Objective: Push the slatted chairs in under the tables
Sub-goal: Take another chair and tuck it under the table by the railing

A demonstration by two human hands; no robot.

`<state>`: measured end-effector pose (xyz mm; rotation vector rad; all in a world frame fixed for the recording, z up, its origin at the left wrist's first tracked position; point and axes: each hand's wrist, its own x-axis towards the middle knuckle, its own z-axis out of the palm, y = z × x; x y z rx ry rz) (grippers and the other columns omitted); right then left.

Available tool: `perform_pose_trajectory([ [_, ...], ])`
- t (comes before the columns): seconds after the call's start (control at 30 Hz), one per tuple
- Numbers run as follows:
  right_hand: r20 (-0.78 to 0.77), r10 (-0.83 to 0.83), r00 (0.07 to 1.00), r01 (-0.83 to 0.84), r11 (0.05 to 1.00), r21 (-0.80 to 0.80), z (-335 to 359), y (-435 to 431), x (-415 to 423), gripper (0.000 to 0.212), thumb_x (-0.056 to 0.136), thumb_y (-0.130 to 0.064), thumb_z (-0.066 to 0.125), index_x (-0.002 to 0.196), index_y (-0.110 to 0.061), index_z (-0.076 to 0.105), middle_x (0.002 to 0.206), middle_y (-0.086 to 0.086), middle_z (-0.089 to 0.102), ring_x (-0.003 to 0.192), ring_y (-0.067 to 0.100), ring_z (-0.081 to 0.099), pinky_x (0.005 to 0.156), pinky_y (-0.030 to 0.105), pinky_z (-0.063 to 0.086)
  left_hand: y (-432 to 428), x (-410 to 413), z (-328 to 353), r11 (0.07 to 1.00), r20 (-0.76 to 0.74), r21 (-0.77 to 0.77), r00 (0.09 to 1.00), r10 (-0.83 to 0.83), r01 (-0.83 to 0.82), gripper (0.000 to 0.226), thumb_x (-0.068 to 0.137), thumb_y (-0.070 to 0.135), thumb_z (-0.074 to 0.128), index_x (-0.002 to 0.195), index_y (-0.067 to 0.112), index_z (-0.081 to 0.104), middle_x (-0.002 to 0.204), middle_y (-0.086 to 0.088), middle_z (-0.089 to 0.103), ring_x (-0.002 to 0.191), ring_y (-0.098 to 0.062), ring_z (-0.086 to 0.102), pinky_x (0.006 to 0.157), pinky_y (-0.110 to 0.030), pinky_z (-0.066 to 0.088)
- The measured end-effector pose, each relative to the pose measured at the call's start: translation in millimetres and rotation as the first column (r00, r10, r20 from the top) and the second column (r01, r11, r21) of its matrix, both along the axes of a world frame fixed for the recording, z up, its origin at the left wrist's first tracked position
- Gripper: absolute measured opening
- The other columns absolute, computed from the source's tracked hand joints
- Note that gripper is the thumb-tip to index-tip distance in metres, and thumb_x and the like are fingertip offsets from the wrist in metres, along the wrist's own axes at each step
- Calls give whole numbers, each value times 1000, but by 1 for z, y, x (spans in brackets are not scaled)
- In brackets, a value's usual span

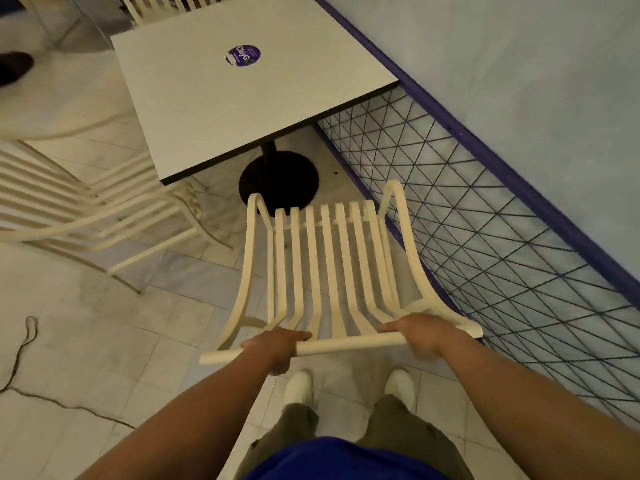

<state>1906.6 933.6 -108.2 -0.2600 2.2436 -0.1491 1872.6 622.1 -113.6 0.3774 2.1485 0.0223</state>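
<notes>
Now you have both hands on the top rail of the slatted chair [329,258]: your left hand [277,344] is wrapped around it toward the left end, your right hand [424,332] clenched on it toward the right end. The chair stands on the floor just short of the near edge of the desk [207,109], its seat front reaching the black round base [278,180] but not yet under the top. It sits a little off toward the desk's near right corner, close to the wire mesh panel [485,237]. Push evenly with both arms so the chair tracks straight, and ease it slightly left so the legs pass either side of the base. I would go slowly; the front may catch on that base. Another slatted chair [86,209] waits by the left edge.
</notes>
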Motion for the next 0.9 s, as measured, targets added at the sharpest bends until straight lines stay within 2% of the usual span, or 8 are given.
perform_pose_trajectory([
  [0.4, -8, 126, 992, -126, 991, 49, 10, 72, -30, 80, 87, -3, 55, 146, -51, 27, 129, 3, 54, 105, 24, 57, 80, 33, 46, 75, 22, -1, 990, -49, -11, 988, 143, -144, 83, 86, 5, 66, 147, 49, 31, 132, 1, 55, 116, -27, 56, 101, -58, 45],
  [0.53, -39, 152, 988, -149, 986, 69, 10, 88, -36, 75, 88, -7, 55, 146, -48, 30, 131, 2, 56, 107, 24, 57, 80, 33, 44, 90, 31, 0, 981, -157, -10, 969, 191, -195, 77, 90, 13, 63, 148, 50, 28, 130, 1, 56, 110, -25, 59, 93, -48, 52],
  [0.73, -90, 92, 992, -85, 994, 75, 12, 92, -33, 57, 90, -20, 58, 141, -41, 42, 130, 3, 57, 110, 25, 56, 86, 37, 46, 84, 36, 1, 987, -179, 36, 971, 160, -156, 74, 90, 11, 62, 144, 52, 32, 129, 5, 56, 110, -23, 59, 91, -42, 52],
  [0.9, -141, 54, 988, -39, 993, 111, 8, 93, -20, 64, 89, -16, 57, 143, -43, 37, 125, 4, 57, 103, 23, 58, 77, 34, 45, 78, 27, -3, 995, -110, 61, 990, 84, -78, 82, 87, 5, 63, 148, 49, 29, 132, 2, 54, 112, -24, 57, 94, -44, 50],
])
